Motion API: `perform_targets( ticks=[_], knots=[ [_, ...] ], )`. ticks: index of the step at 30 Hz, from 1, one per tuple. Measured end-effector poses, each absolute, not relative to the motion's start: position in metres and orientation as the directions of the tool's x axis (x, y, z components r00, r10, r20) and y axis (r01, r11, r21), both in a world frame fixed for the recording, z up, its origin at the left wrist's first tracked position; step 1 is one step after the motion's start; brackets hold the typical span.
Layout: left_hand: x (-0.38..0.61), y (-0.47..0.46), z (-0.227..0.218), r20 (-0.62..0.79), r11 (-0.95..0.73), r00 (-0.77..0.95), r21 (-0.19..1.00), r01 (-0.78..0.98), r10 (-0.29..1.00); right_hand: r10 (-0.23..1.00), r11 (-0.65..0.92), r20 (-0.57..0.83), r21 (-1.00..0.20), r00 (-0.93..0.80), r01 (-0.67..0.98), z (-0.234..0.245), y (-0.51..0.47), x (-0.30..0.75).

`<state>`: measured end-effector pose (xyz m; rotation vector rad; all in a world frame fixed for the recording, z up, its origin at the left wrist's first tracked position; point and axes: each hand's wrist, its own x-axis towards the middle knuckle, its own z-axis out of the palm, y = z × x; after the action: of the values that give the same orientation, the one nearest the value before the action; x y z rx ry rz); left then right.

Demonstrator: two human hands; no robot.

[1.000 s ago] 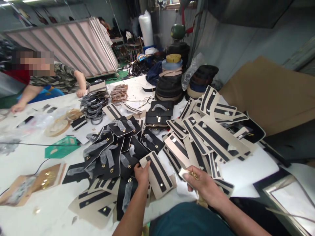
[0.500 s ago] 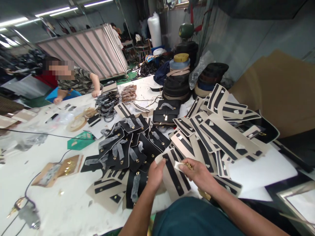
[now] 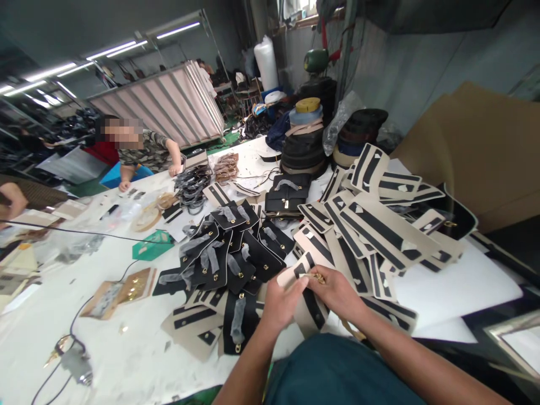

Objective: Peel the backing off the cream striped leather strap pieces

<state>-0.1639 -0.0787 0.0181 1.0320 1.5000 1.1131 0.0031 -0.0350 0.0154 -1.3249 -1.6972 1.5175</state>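
My left hand (image 3: 282, 308) is closed on a beige bag panel (image 3: 292, 273) with a black strip down its middle. My right hand (image 3: 340, 295) meets it at the panel's upper part, fingers pinched, with small gold metal fittings (image 3: 319, 278) showing between them. Fingers hide most of the contact point. Left of my hands lies a heap of black bag flaps (image 3: 248, 259) with gold clasps and wrapped handles. More beige panels (image 3: 379, 230) with black strips are piled to the right, several bearing white tabs.
Across the white table (image 3: 139, 360), a person (image 3: 147, 149) in a camouflage top sits; another person's arm (image 3: 12, 197) shows at far left. A black handbag (image 3: 287, 194), strap rolls (image 3: 304, 146), a green box (image 3: 152, 245), a gold-fittings bag (image 3: 137, 286) and a corded grey tool (image 3: 76, 363) lie about.
My hands have come together at the panel's upper part, and the panel now bends between them. The white tab that stuck out of my right fingers is mostly hidden. The view has shifted left.
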Motion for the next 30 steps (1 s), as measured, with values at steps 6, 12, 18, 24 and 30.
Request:
perform_targets(
  ticks=[6, 12, 18, 24, 30],
  knots=[
    [-0.142, -0.076, 0.013, -0.144, 0.239, -0.393, 0.949, 0.207, 0.908, 0.899, 0.076, -0.121, -0.903, -0.42, 0.422, 0.006, -0.041, 0.006],
    [-0.166, -0.062, -0.051, -0.23, 0.364, -0.54, 0.918, 0.154, 0.81, 0.701, 0.474, 0.077, -0.793, -0.709, 0.382, 0.012, -0.074, 0.001],
    [-0.213, -0.057, -0.108, -0.336, 0.429, -0.517, 0.901, 0.069, 0.788, 0.774, -0.043, -0.236, -0.945, -0.587, 0.324, 0.02, -0.072, 0.01],
    [-0.204, -0.101, -0.155, -0.452, 0.521, -0.605, 0.851, -0.07, 0.656, 0.706, -0.262, -0.456, -0.879, -0.542, 0.398, -0.008, -0.064, 0.027],
    [-0.184, -0.145, -0.18, -0.695, 0.615, -0.362, 0.718, -0.326, 0.621, 0.753, -0.251, -0.494, -0.826, -0.434, 0.505, -0.025, -0.063, 0.023]
  ],
)
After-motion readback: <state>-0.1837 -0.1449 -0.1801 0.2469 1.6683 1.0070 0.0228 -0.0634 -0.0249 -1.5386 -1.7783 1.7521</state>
